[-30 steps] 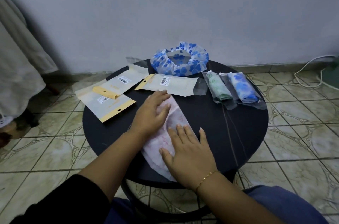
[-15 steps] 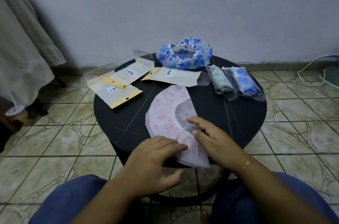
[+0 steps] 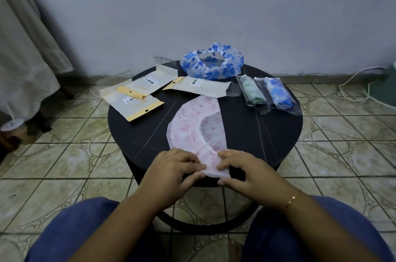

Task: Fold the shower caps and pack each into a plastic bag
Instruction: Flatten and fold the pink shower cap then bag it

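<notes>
Pink shower cap (image 3: 194, 131) lies flattened in a half-moon on the round black table (image 3: 278, 133), its near end at the table's front edge. Left hand (image 3: 173, 170) and right hand (image 3: 246, 172) both pinch that near end, fingers curled onto the thin film. Step in hand looks like starting a roll or fold from the near end; best done by keeping both pinches level, pressing air out, and working away from the body. Bare tabletop lies to the cap's right and left. Farther back: empty plastic bags (image 3: 139, 98), one more bag (image 3: 199, 87), two packed bags (image 3: 267, 94), blue shower cap (image 3: 212, 61) against the wall side. The near tip overhangs slightly and could slip off.
</notes>
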A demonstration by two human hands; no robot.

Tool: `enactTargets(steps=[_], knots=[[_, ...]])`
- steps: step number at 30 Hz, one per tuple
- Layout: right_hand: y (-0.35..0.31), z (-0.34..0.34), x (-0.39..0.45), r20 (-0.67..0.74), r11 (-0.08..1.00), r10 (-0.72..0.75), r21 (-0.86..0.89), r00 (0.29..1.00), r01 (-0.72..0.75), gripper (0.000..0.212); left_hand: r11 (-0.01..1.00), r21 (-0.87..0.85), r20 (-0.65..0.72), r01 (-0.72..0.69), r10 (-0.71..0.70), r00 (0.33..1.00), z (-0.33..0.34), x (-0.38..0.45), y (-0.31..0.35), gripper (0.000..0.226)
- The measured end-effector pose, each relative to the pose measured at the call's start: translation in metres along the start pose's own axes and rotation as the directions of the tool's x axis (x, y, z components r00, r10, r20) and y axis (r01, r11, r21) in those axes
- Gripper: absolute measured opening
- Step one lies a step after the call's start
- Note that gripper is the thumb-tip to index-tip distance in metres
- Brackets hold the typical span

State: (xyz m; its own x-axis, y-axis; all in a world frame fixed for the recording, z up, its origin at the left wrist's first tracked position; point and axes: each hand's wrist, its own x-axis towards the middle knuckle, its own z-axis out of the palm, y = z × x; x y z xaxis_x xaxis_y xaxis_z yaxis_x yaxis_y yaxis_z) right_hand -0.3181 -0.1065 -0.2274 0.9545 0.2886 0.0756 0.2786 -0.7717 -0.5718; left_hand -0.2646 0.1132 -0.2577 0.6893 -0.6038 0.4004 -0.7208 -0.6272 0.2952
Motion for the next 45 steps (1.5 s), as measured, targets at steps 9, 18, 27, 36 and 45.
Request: enactTargets(steps=[9, 18, 27, 36, 45], knots=[[-0.001, 0.002, 0.019, -0.119, 0.987, 0.128, 0.115, 0.985, -0.114, 0.014, 0.950, -0.201, 0.048, 0.237, -0.233, 0.971, 0.007, 0.010, -0.004, 0.068], [0.005, 0.001, 0.027, -0.147, 0.933, 0.302, 0.246, 0.942, -0.261, 0.019, 0.926, -0.177, 0.038, 0.333, -0.332, 0.943, 0.001, 0.019, 0.004, 0.027], [-0.001, 0.011, 0.037, -0.242, 0.834, 0.488, 0.413, 0.839, -0.366, 0.023, 0.830, -0.279, -0.040, 0.483, -0.512, 0.858, 0.013, 0.030, -0.001, 0.015], [-0.004, 0.012, 0.034, -0.244, 0.943, 0.331, 0.038, 0.912, -0.332, 0.011, 0.966, -0.057, -0.114, 0.251, -0.256, 0.960, 0.003, 0.036, 0.012, 0.005], [0.000, 0.008, 0.019, -0.162, 0.953, 0.178, -0.219, 0.971, -0.211, 0.051, 1.000, 0.025, 0.191, -0.008, 0.003, 0.982, -0.010, 0.034, 0.001, 0.044]])
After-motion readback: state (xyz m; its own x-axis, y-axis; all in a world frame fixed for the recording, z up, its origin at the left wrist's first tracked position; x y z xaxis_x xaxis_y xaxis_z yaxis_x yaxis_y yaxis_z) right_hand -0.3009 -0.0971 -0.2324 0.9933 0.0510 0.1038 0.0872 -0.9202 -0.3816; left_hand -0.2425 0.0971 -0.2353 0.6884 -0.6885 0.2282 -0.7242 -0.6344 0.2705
